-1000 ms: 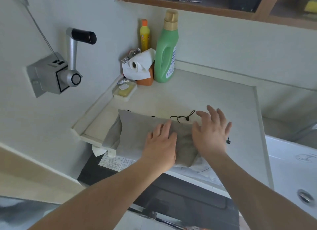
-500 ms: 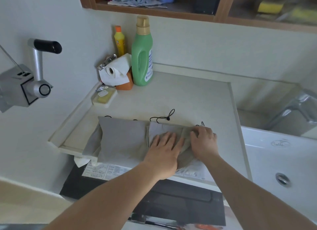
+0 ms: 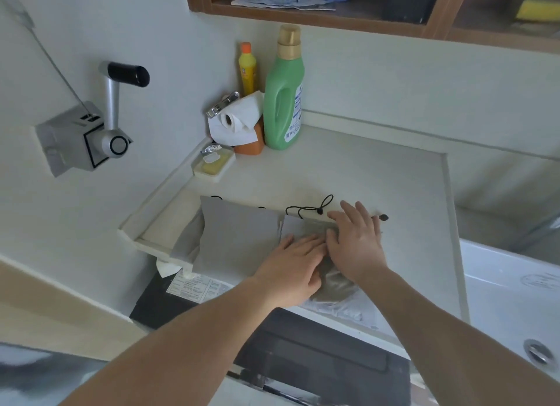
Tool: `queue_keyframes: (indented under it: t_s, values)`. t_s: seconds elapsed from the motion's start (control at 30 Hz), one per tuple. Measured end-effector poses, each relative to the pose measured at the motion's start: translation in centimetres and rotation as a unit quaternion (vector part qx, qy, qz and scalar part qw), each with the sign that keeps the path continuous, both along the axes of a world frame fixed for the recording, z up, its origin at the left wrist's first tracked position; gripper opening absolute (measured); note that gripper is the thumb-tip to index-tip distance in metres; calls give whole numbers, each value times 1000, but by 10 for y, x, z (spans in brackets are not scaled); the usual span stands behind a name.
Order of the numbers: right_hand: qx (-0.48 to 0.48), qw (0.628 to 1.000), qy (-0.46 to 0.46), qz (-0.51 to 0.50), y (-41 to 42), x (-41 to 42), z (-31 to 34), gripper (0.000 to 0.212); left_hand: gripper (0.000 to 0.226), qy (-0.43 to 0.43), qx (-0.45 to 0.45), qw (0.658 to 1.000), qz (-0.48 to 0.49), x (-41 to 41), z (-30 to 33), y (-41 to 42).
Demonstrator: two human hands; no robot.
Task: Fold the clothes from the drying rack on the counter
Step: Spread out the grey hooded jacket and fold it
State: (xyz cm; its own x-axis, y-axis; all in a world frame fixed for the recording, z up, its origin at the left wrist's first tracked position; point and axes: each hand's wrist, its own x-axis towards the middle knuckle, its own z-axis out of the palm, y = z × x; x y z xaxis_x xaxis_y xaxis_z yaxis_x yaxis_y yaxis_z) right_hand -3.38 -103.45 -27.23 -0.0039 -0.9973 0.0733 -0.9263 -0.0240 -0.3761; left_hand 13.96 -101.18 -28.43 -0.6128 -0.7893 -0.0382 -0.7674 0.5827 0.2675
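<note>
Both hands lie flat on a folded grey garment [image 3: 239, 239] that sits at the near edge of the pale counter [image 3: 378, 178]. The left hand [image 3: 291, 269] presses palm down with fingers straight and together, pointing toward the right hand, on the garment's right half. The right hand [image 3: 354, 242] rests just beside it, touching it at the fingers, palm down with fingers spread and straight; its fingertips reach past the garment's far edge onto the counter. Neither hand grasps anything; both are released and pressing. A darker, crumpled part of the cloth shows between and below the 2 wrists, and the smooth folded panel extends to the left of the left hand, its corner hanging a little over the counter's front edge. A thin black drawstring [image 3: 315, 207] loops on the counter just beyond the right hand's fingers. Well beyond both hands, against the wall, stand a green detergent bottle [image 3: 283, 99], a yellow bottle [image 3: 248, 69], a paper roll [image 3: 236, 122] and a soap dish [image 3: 213, 163]. Far left of the left hand a grey crank box [image 3: 81, 136] is fixed to the wall. To the right of the right arm lies a white sink [image 3: 515, 299]
</note>
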Motion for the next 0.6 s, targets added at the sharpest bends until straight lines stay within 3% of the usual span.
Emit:
queue_keyframes:
  t_s: [0.13, 0.23, 0.37, 0.53, 0.6]
  values:
    - [-13, 997, 35, 67, 16, 35, 10, 49, 51, 70, -156, 969, 178, 42, -4, -1]
    - [35, 979, 91, 179, 30, 64, 15, 60, 51, 61, -169, 912, 367, 81, -6, -1]
    - [71, 948, 184, 249, 41, 92, 6, 62, 84, 68, 52, 815, 573, 123, 6, 7]
    - [57, 970, 181, 152, 31, 98, -8, 55, 94, 110, 120, 793, 586, 136, 14, 12]
    - [60, 978, 171, 100, 26, 97, -9, 56, 94, 199, 180, 747, 608, 134, 17, 12]
